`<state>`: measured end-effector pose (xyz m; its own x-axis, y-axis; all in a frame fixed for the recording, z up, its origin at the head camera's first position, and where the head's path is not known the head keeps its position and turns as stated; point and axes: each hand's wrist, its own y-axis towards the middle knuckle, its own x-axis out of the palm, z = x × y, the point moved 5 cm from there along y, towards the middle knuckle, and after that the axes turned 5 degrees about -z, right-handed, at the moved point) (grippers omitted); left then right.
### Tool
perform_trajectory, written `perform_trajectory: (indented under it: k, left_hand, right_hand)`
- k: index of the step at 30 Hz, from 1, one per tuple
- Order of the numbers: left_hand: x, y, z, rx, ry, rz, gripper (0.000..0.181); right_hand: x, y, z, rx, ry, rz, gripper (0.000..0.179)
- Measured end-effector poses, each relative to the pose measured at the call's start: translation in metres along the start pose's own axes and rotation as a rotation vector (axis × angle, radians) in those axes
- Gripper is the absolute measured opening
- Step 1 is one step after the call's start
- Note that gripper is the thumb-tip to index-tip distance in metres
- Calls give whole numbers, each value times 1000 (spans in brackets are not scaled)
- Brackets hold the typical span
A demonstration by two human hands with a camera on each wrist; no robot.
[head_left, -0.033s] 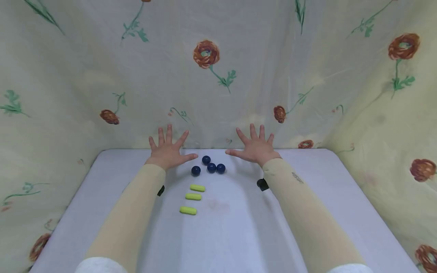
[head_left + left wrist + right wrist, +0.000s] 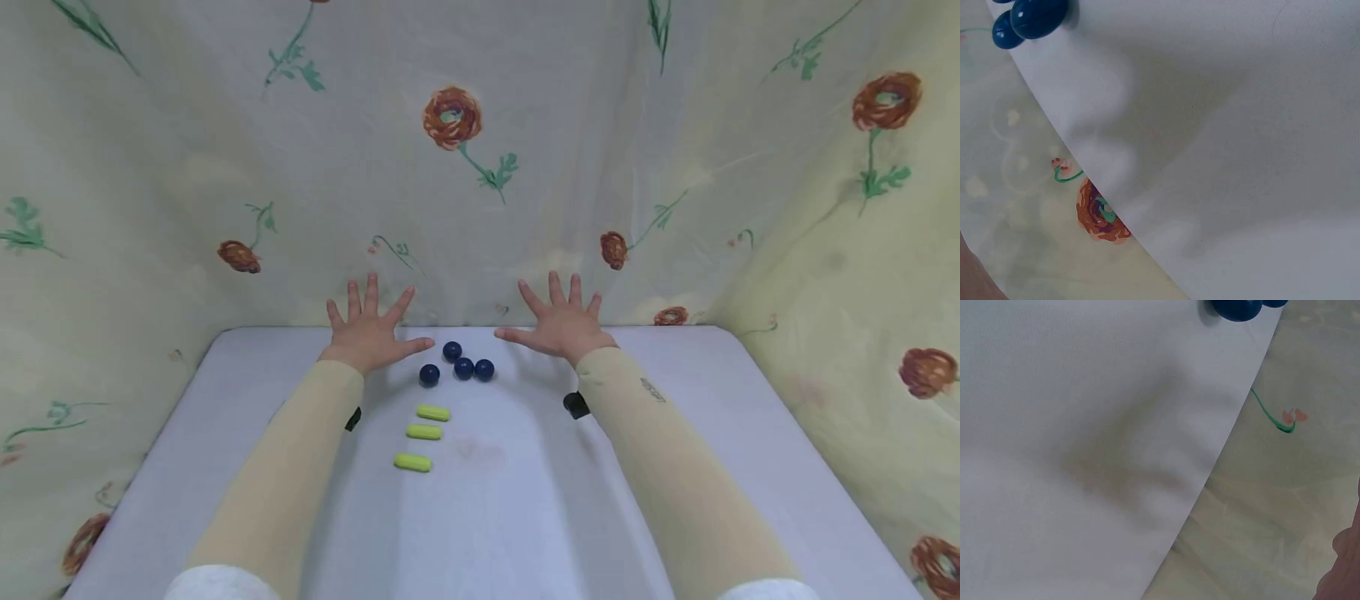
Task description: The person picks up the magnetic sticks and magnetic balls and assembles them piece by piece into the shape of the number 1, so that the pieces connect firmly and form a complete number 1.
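Observation:
In the head view my left hand (image 2: pixel 365 337) is held out over the far left part of the table, fingers straight and spread, holding nothing. My right hand (image 2: pixel 562 327) mirrors it on the other side, also spread and empty. Several shiny dark blue balls (image 2: pixel 463 368) lie between the two hands, with one ball (image 2: pixel 429 375) just below the left thumb. Nearer to me, three yellow-green sticks (image 2: pixel 424 432) form a loose column. Both wrist views catch only a sliver of hand at a lower corner, and blue balls (image 2: pixel 1040 17) at the top.
The white table (image 2: pixel 480 533) ends at a far edge just beyond the balls. Behind it and at both sides hangs a pale curtain (image 2: pixel 562 167) with orange flowers. A black wrist device (image 2: pixel 576 406) shows under the right sleeve. Hand shadows fall on the tabletop.

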<state>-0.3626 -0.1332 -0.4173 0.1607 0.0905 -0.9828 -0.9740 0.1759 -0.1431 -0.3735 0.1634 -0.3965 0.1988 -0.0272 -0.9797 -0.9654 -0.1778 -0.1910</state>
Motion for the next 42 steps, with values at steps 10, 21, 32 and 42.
perform_trajectory:
  k: [10, 21, 32, 42]
  left_hand:
    - [2, 0, -10, -19, -30, 5, 98]
    - [6, -2, -12, 30, 2, 43, 99]
    - [21, -35, -5, 143, -87, 102, 81]
    - [43, -69, -7, 184, -173, 105, 69]
  right_hand:
    - [-2, 6, 2, -9, 7, 9, 105]
    - [7, 5, 6, -57, 19, 29, 99]
    - [41, -4, 5, -132, 236, 52, 84]
    - [76, -10, -5, -198, 382, 79, 71]
